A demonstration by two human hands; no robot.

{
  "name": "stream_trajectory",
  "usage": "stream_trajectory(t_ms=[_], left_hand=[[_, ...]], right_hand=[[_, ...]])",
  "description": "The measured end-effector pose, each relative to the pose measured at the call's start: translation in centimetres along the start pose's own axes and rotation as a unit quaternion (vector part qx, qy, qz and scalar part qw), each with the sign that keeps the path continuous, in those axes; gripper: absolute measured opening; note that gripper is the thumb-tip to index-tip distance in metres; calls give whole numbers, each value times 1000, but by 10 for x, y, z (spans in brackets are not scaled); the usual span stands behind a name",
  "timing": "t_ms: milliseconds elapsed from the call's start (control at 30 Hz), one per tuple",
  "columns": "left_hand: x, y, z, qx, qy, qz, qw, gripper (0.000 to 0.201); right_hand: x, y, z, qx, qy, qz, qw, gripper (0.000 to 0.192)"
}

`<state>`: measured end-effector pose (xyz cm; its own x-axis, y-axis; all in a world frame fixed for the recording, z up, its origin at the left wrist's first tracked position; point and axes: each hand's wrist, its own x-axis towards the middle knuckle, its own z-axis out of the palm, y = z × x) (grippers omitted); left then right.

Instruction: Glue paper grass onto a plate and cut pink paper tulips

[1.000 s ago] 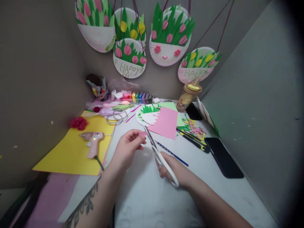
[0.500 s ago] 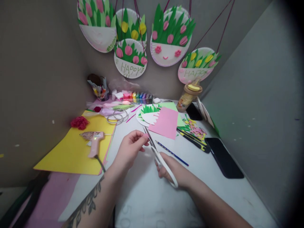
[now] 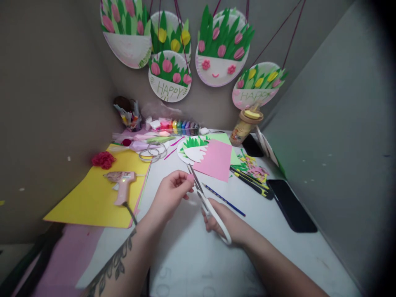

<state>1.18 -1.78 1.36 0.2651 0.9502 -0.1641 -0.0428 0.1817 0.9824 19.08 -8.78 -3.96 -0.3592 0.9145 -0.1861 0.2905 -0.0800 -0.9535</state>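
Note:
My right hand (image 3: pixel 224 222) grips white-handled scissors (image 3: pixel 213 212), their blades pointing up and away from me, slightly parted. My left hand (image 3: pixel 173 189) is closed in a pinch at the blades. A small pink piece of paper (image 3: pixel 190 177) shows at its fingertips beside the blades; most of it is hidden. Just beyond the scissor tips lies a pink paper sheet (image 3: pixel 216 161), with curved bites cut from its left edge. It partly covers a white paper plate piece (image 3: pixel 194 154) with green paper grass (image 3: pixel 196 142). A dark blue pencil (image 3: pixel 225 200) rests right of the blades.
At left, a pink glue gun (image 3: pixel 123 187) lies on yellow paper (image 3: pixel 89 198). To the right are a yellow-black cutter (image 3: pixel 252 183), paper scraps (image 3: pixel 253 167) and a phone (image 3: pixel 292 205). A cup (image 3: pixel 246 126) stands at the back. Decorated plates (image 3: pixel 224 49) hang on the wall.
The scissor blades have drawn slightly closer together next to my left fingertips. Both hands have otherwise barely moved.

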Motion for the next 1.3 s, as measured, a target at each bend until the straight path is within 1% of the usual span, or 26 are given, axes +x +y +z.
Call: stream_trajectory(t_ms=[133, 300, 467, 533, 667, 733, 800, 867, 1000, 1067, 1167, 1300], left_hand=[[1, 2, 0, 11, 10, 3, 1000, 26], [1, 4, -1, 56, 23, 16, 998, 23], [1, 2, -1, 22, 44, 19, 999, 23], [0, 2, -1, 22, 50, 27, 998, 23], [-1, 3, 0, 57, 34, 55, 996, 26], [-1, 2, 1, 71, 28, 59, 995, 28], [-1, 2, 0, 70, 40, 58, 995, 27], [0, 2, -1, 59, 57, 57, 995, 20], [0, 3, -2, -8, 69, 35, 997, 21], [0, 4, -2, -41, 73, 21, 996, 25], [0, 4, 0, -58, 85, 15, 995, 30], [1, 1, 1, -66, 76, 19, 995, 26]], right_hand=[[0, 2, 0, 11, -1, 11, 1000, 23], [0, 2, -3, 7, 12, 8, 1000, 24], [-1, -2, -6, 3, 9, 6, 1000, 29], [-1, -2, -6, -1, 8, 3, 1000, 33], [0, 3, -4, 14, 41, -19, 999, 43], [1, 7, -4, 23, 58, -22, 998, 45], [1, 8, -5, 16, 64, -11, 998, 41], [1, 7, -6, 3, 61, 2, 998, 33], [1, -4, -6, -12, 39, 22, 999, 21], [0, -9, -5, -12, 26, 31, 999, 18], [-1, -15, -2, -10, 16, 40, 999, 16], [-2, -18, -1, -12, 11, 42, 999, 15]])
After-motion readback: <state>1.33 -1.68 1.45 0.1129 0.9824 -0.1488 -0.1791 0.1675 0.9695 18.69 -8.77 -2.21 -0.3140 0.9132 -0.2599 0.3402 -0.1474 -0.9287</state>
